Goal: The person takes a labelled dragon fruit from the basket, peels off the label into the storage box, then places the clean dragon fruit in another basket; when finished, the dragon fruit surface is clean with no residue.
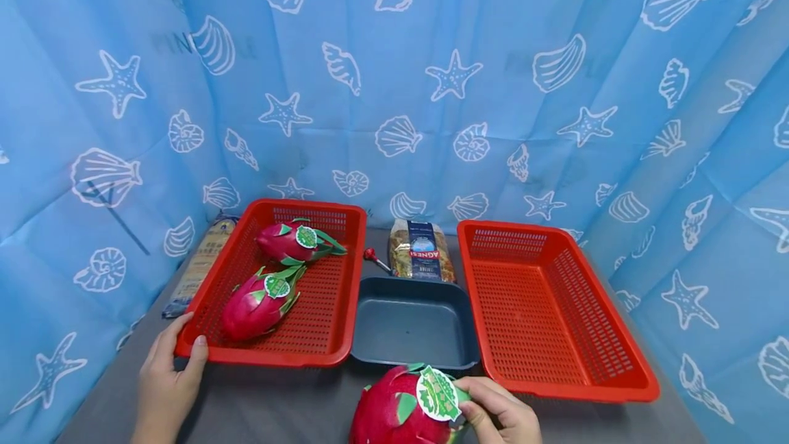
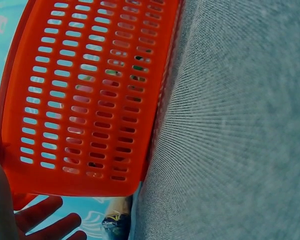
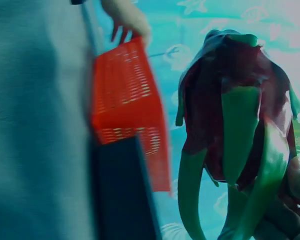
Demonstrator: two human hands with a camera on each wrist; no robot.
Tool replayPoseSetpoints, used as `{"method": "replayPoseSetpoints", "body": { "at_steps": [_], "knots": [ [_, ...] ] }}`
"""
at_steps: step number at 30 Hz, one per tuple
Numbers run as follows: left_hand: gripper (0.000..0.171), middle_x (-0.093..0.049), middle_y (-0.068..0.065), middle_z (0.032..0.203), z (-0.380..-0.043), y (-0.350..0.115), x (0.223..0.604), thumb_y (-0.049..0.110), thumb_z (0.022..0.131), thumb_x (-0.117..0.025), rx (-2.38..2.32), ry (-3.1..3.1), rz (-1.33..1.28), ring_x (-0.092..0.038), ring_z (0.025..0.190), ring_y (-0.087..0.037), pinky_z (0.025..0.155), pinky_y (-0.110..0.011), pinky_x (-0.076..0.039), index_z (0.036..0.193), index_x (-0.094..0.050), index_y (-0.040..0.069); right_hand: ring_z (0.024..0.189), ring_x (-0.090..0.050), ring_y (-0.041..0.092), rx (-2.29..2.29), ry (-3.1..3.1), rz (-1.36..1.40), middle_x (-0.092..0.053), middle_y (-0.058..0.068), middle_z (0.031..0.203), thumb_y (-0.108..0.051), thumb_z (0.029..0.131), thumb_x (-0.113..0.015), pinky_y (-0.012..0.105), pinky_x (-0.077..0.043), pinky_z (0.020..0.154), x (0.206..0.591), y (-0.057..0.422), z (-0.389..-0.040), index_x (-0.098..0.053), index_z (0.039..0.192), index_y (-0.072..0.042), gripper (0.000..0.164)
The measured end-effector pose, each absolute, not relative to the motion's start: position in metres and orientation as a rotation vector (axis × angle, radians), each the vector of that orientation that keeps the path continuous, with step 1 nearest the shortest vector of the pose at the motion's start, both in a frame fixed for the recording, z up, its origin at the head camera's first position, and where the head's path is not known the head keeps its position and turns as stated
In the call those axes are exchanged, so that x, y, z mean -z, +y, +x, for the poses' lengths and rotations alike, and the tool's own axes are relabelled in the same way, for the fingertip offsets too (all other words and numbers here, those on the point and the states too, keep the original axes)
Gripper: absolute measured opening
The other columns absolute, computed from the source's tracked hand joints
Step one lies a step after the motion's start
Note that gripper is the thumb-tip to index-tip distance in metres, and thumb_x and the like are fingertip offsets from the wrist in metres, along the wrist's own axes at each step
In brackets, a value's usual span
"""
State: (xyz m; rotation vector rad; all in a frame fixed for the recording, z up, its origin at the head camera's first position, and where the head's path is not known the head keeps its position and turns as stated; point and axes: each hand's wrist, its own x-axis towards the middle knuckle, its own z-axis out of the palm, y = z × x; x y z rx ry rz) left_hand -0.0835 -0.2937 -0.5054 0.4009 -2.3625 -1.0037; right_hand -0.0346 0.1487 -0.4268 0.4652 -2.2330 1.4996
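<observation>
In the head view my right hand point(image 1: 502, 411) pinches the leafy end of a pink dragon fruit point(image 1: 385, 410) with a green and white sticker, at the front edge of the picture. The right wrist view shows this dragon fruit point(image 3: 240, 110) large, green scales hanging down, fingers at its lower right. My left hand point(image 1: 169, 375) grips the front left corner of the left red basket point(image 1: 265, 360), its thumb over the rim. Inside that basket lie two more dragon fruits, one at the back point(image 1: 286, 242) and one nearer the front left point(image 1: 249, 310).
A second red basket point(image 1: 561, 389) stands at the right. Between the baskets sits a dark grey tray point(image 1: 409, 324), with a pasta bag point(image 1: 422, 252) and a red lollipop point(image 1: 370, 253) behind it. Another long packet point(image 1: 200, 266) lies left of the left basket. A blue shell-patterned curtain point(image 1: 394, 88) hangs behind.
</observation>
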Motion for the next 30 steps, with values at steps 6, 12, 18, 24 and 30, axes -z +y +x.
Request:
{"method": "replayPoseSetpoints", "body": {
  "at_steps": [6, 12, 18, 24, 30],
  "knots": [
    [0.052, -0.052, -0.027, 0.141, -0.084, -0.293, 0.505, 0.019, 0.098, -0.064, 1.013, -2.353, 0.402, -0.054, 0.117, -0.047, 0.085, -0.067, -0.047, 0.146, -0.051, 0.004, 0.071, -0.063, 0.008, -1.440, -2.263, 0.337, -0.070, -0.008, 0.086, 0.017, 0.074, -0.079, 0.020, -0.054, 0.059, 0.458, 0.143, -0.030, -0.077, 0.090, -0.008, 0.030],
    [0.048, -0.053, -0.026, 0.141, -0.084, -0.292, 0.505, 0.018, 0.100, -0.061, 1.008, -2.338, 0.419, -0.053, 0.120, -0.046, 0.087, -0.068, -0.047, 0.145, -0.052, 0.004, 0.073, -0.065, 0.006, -1.378, -2.246, 0.292, -0.071, -0.007, 0.087, 0.018, 0.070, -0.081, 0.017, -0.054, 0.062, 0.488, 0.135, -0.038, -0.076, 0.088, -0.005, 0.030],
    [0.049, -0.052, -0.027, 0.142, -0.084, -0.292, 0.505, 0.019, 0.101, -0.060, 1.024, -2.343, 0.416, -0.053, 0.120, -0.047, 0.086, -0.068, -0.046, 0.146, -0.051, 0.004, 0.073, -0.064, 0.003, -1.386, -2.248, 0.265, -0.070, -0.009, 0.087, 0.015, 0.070, -0.083, 0.015, -0.052, 0.060, 0.504, 0.132, -0.045, -0.077, 0.090, -0.006, 0.030],
    [0.046, -0.057, -0.024, 0.137, -0.084, -0.292, 0.504, 0.017, 0.099, -0.062, 0.981, -2.288, 0.353, -0.056, 0.118, -0.042, 0.097, -0.010, -0.037, 0.143, -0.056, 0.005, 0.073, -0.064, 0.002, -1.431, -2.294, 0.326, -0.071, -0.008, 0.089, 0.009, 0.073, -0.084, 0.018, -0.053, 0.057, 0.503, 0.129, -0.045, -0.078, 0.093, -0.010, 0.028],
    [0.040, -0.057, -0.028, 0.128, -0.084, -0.286, 0.500, 0.012, 0.097, -0.061, 0.844, -2.240, 0.325, -0.053, 0.115, -0.048, 0.107, -0.051, -0.044, 0.134, -0.062, -0.003, 0.073, -0.064, 0.001, -1.417, -2.355, 0.355, -0.072, -0.004, 0.089, 0.004, 0.075, -0.085, 0.019, -0.054, 0.056, 0.502, 0.131, -0.047, -0.078, 0.094, -0.009, 0.024]
  ]
}}
